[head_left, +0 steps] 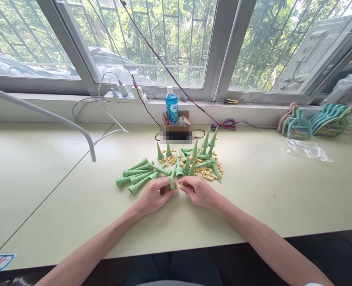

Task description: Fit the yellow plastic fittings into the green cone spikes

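Note:
My left hand [155,195] is closed around a green cone-shaped spike [172,184], tip pointing up. My right hand [199,192] pinches a small yellow plug [180,185] against the spike's base. Both hands rest on the pale green table [268,186], just in front of a pile of loose green spikes [193,157] and scattered yellow plugs [207,173]. A row of green spikes [137,174] lies on its side to the left of my hands.
A cardboard box [177,129] with a blue bottle [171,106] stands behind the pile. Cables [110,119] and a power strip [125,92] run along the windowsill. Green plastic pieces [327,119] and a clear bag [308,150] sit at the right. A white tube [59,121] crosses the left.

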`<state>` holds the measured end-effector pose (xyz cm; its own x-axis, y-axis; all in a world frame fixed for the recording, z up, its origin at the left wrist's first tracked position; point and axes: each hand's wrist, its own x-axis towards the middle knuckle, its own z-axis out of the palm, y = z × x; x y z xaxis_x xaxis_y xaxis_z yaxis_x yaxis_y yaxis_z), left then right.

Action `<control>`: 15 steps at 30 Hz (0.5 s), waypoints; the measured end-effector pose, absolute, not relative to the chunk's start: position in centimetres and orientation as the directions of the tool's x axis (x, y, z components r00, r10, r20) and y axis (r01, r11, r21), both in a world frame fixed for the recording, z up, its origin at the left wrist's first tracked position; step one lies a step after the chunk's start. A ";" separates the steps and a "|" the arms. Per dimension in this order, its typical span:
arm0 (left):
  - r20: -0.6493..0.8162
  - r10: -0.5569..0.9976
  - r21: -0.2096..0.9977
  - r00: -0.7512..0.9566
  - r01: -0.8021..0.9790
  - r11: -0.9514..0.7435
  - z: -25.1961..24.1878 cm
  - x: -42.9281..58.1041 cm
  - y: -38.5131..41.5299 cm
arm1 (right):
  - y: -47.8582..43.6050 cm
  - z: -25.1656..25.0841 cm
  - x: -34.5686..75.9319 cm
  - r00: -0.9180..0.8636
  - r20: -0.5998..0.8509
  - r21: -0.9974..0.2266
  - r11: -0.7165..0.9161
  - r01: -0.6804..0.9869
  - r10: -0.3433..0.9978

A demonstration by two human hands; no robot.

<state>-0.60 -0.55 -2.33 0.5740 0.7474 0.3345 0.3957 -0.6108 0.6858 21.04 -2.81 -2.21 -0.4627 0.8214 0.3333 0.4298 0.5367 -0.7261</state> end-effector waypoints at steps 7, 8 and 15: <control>0.319 0.747 0.675 0.583 0.414 -0.611 -2.4 -0.6 -0.5 | -2.5 -2.5 21.3 -0.499 0.311 -0.714 0.545 0.440 0.809; 0.317 0.747 0.674 0.585 0.415 -0.611 -2.4 -0.7 -0.5 | -2.5 -2.6 21.3 -0.499 0.309 -0.713 0.544 0.442 0.810; 0.304 0.742 0.666 0.597 0.424 -0.614 -2.7 -0.8 -0.5 | -2.5 -2.7 21.3 -0.508 0.291 -0.709 0.539 0.454 0.811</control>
